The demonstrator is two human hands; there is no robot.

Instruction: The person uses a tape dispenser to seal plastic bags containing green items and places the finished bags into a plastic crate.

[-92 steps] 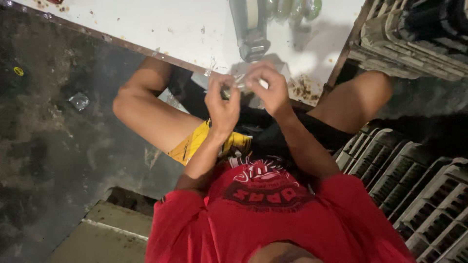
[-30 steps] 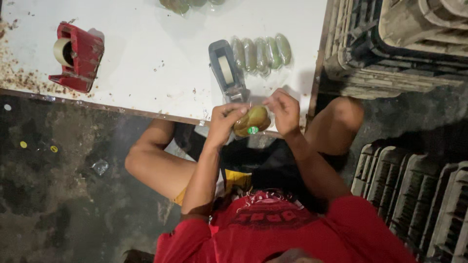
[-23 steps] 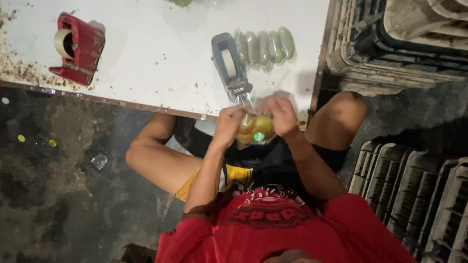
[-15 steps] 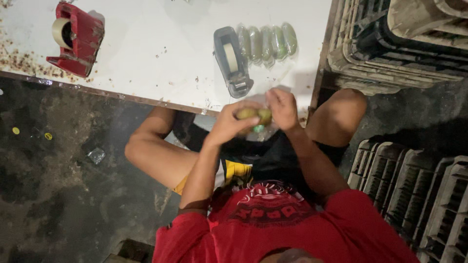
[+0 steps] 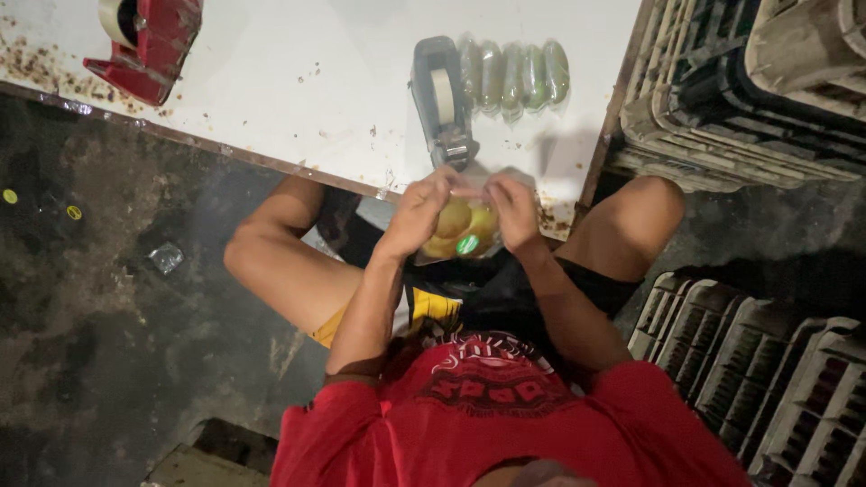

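Left hand and right hand both closed on a fruit bag, grey tape dispenser just beyond on the white table, red dispenser far left, crates right.

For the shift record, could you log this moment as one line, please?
left hand: on fruit pack | right hand: on fruit pack | grey tape dispenser: on table

Red tape dispenser on white table

A clear bag of yellow-green fruit with a green sticker, held above the lap, near the table edge
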